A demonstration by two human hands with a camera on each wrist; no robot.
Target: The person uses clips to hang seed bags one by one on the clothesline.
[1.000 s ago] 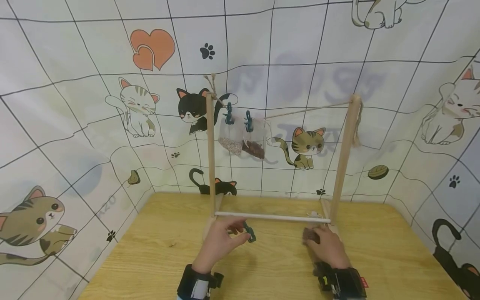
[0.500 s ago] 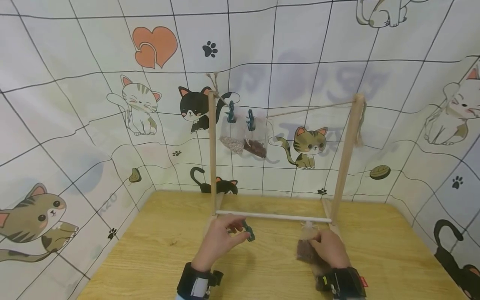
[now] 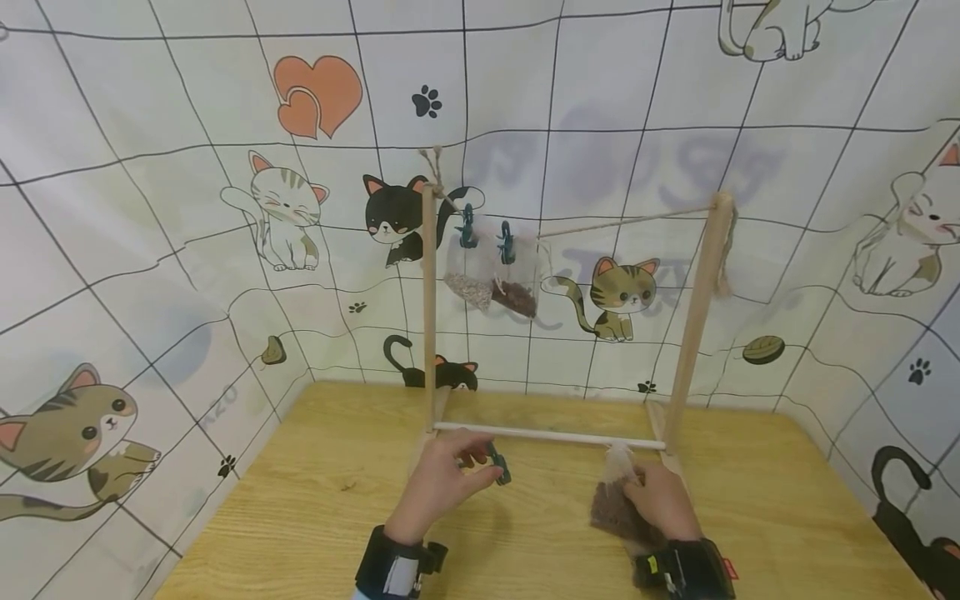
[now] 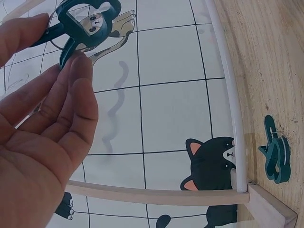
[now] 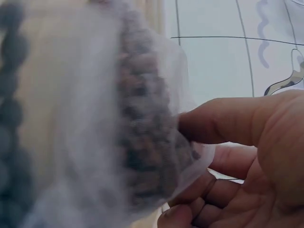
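My left hand (image 3: 442, 479) pinches the handles of a teal clothespin (image 4: 88, 28) between thumb and fingers, above the table. My right hand (image 3: 663, 500) holds a sheer mesh bag (image 5: 147, 123) of brown bits by its edge, thumb on one side and fingers on the other. In the head view this bag hangs left of the hand, its pale top near the white rod. A second teal clothespin (image 4: 278, 156) lies on the wood, beside the frame's foot. Two mesh bags hang from the cord: one with pale grains (image 3: 467, 290), one with reddish-brown bits (image 3: 515, 297), each under a clothespin.
A wooden frame stands on the table (image 3: 360, 517), with a left post (image 3: 430, 308), a right post (image 3: 701, 308) and a white rod (image 3: 555, 434) low between them. Twine (image 3: 630, 221) runs between the post tops. Another dark-filled bag (image 3: 647, 573) lies by my right wrist. Cat-printed cloth (image 3: 585, 167) stands behind.
The bag in my right hand has come out from behind the fingers and hangs down to the left, more of it showing. My left hand with the clothespin has hardly moved.
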